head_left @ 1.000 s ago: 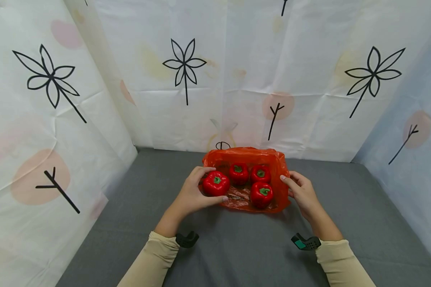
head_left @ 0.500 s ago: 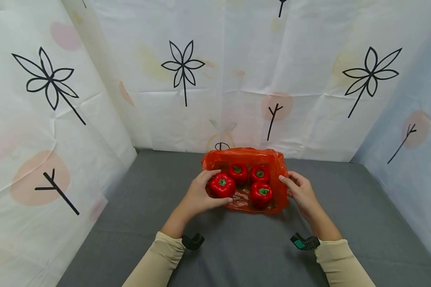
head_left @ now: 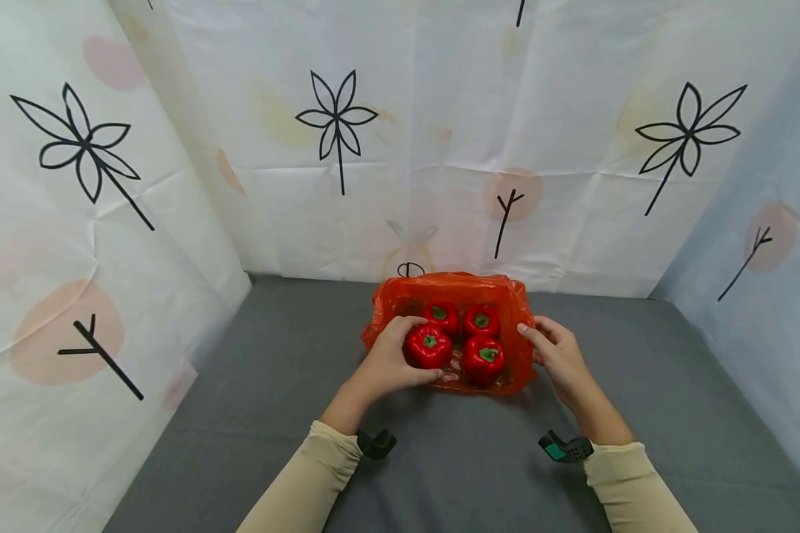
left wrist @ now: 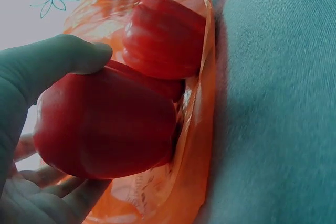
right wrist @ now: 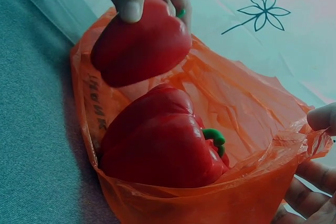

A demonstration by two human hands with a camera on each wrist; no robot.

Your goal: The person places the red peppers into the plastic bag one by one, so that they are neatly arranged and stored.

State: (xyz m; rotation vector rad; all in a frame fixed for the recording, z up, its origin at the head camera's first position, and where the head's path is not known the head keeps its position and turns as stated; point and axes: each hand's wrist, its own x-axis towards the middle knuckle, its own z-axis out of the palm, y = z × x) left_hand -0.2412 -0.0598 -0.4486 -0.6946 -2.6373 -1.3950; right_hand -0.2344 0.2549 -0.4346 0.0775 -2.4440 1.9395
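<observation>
My left hand [head_left: 390,363] grips a red bell pepper [head_left: 430,346] with a green stem, thumb on the near side and fingers on the far side. In the left wrist view this pepper [left wrist: 105,124] is at the mouth of an orange plastic bag [head_left: 523,374]. Inside the bag sit three more red bell peppers: a back left one [head_left: 442,314], a back right one [head_left: 481,321] and a front right one [head_left: 483,360]. My right hand [head_left: 563,355] pinches the bag's right edge between thumb and fingers, as the right wrist view shows of the bag rim [right wrist: 310,140].
A grey cloth covers the table [head_left: 453,474]. Behind it and at both sides hang white sheets [head_left: 413,148] printed with line-drawn flowers. A dark device [head_left: 376,444] is worn on the left wrist, another [head_left: 565,448] on the right.
My left hand has carried its bell pepper rightward, from the bag's left side toward the other peppers. My right hand has stayed at the bag's right edge.
</observation>
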